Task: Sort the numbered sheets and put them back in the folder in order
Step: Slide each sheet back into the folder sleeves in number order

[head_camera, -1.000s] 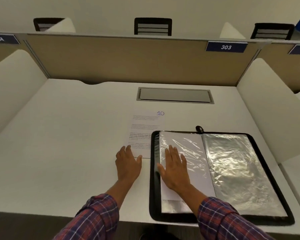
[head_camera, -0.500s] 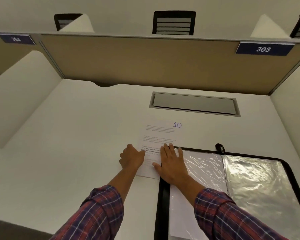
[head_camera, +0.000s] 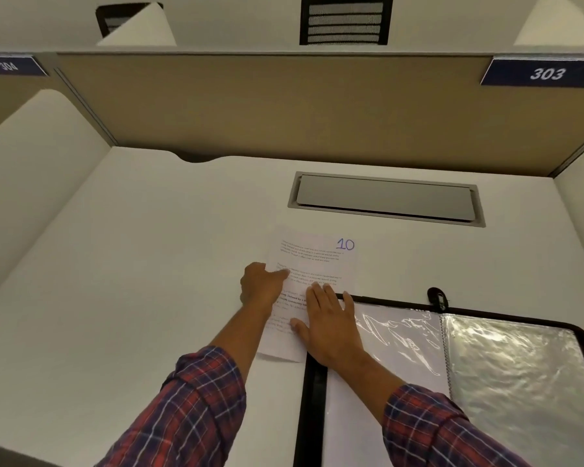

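On the counter (head_camera: 142, 271), sheet marked 10 (head_camera: 317, 261), left hand (head_camera: 263, 288) pinching its nine-o'clock edge, right hand (head_camera: 331, 326) flat, fingers together, pressing its four-o'clock side and a corner of the open folder (head_camera: 314, 402)

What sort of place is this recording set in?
Probably a study carrel in a library or study hall: a white desk between side dividers, a numbered plate reading 303 on the back partition, and chairs beyond.

A study hall or library — numbered carrel desks (head_camera: 149, 264), beige divider panels (head_camera: 267, 106), seat tags (head_camera: 547, 73) reading 303.
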A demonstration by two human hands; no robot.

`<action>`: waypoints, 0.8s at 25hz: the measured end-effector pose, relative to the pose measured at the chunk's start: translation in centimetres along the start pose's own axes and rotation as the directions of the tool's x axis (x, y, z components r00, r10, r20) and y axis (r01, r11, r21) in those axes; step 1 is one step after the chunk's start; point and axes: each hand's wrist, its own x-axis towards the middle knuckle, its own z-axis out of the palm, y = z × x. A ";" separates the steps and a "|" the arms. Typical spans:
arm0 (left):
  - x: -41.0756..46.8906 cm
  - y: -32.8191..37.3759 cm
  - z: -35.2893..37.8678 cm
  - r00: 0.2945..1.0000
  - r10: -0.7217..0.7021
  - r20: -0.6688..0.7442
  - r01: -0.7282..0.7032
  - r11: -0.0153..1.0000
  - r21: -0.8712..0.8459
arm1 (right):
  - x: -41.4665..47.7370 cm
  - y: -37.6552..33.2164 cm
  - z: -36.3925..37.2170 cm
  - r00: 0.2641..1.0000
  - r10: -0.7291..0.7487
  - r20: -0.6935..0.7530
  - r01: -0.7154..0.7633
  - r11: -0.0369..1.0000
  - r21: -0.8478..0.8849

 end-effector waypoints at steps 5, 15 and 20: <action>0.3 1.0 -1.6 0.977 0.189 0.097 -0.196 0.978 0.070 | 0.4 0.6 -0.2 1.000 -0.024 0.004 0.023 0.998 0.051; -1.3 2.6 -8.2 0.891 0.454 -0.030 -0.450 0.869 -0.205 | 0.2 -0.4 -4.0 0.971 0.236 -0.048 -0.155 0.767 0.623; -3.7 2.3 -11.1 0.911 0.411 -0.013 -0.369 0.803 -0.467 | -1.9 -2.0 -6.5 0.868 0.480 0.128 -0.226 0.151 0.962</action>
